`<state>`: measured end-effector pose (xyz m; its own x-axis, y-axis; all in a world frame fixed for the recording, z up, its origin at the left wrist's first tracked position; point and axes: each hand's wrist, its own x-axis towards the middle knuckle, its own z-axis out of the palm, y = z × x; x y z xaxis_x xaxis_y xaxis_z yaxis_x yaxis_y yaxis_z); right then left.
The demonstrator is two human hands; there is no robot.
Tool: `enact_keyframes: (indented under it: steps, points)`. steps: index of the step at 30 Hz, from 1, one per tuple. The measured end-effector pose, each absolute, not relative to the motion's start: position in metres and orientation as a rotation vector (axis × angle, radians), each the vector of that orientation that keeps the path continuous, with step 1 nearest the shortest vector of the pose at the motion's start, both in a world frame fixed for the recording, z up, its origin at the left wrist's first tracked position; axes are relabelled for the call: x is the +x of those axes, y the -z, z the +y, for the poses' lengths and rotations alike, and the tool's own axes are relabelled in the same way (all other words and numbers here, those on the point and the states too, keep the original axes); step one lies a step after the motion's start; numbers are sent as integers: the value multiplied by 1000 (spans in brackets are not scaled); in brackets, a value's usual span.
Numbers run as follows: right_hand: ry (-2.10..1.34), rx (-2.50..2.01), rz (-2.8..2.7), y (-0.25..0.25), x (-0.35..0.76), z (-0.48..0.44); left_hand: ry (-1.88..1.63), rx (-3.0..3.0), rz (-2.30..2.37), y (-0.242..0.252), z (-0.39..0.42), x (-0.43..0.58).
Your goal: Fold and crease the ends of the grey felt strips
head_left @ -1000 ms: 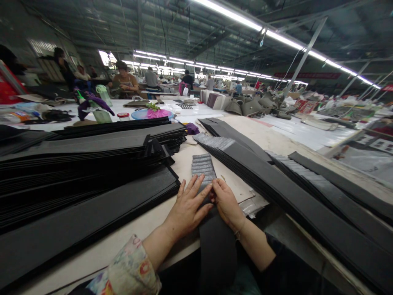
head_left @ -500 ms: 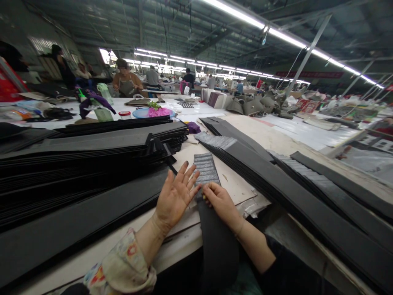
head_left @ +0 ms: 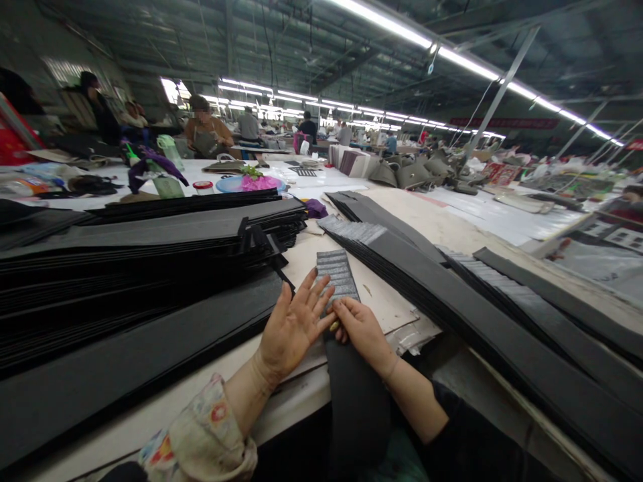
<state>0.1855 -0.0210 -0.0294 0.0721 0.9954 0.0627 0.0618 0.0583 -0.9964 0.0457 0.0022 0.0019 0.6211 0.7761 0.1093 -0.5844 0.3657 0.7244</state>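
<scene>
Head view, from my distant seat: a stack of dark strips [head_left: 165, 328] lies leftmost on the tabletop [head_left: 304, 258], then the left hand [head_left: 293, 329], palm toward me, fingers spread and gripping nothing. Centrally, I'd hold the dark strip [head_left: 358, 398] flat and its edges aligned, pressing gently near the grey-banded end [head_left: 339, 264], which sits just beyond both hands' fingers. Over the strip's right side is the right hand [head_left: 365, 333], fingers curled closed, on what I cannot tell, beside another slanting pile [head_left: 432, 288].
</scene>
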Motion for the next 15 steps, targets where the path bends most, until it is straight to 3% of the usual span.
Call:
enact_keyframes:
  steps: [6, 15]
  points:
    - [-1138, -1173, -1080, 29, 187, -18, -891, 522, 205, -6, 2, 45]
    - [-1058, -1228, -1287, 27, 187, -24, -888, 500, 207, -6, 3, 44]
